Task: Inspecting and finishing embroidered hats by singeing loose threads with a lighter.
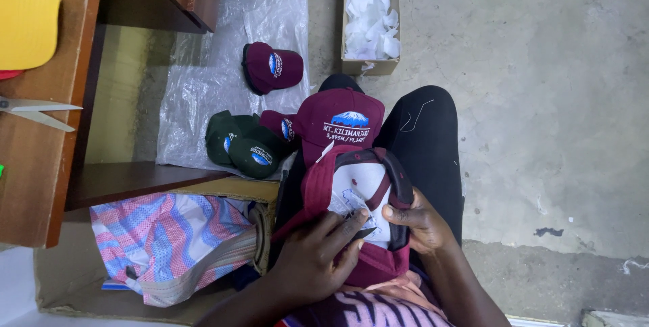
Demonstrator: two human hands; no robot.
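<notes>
Left hand [314, 259] lying palm down with fingers curled in and pointing up to the right, right hand [419, 222] bent in from the other side, thumb reaching toward the left fingertips, both forearms coming up from below, legs in dark trousers stretched out ahead

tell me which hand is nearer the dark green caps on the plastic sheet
Left. The left hand sits just below and right of the dark green caps. The right hand holds the maroon cap's far side, farther right.
</notes>
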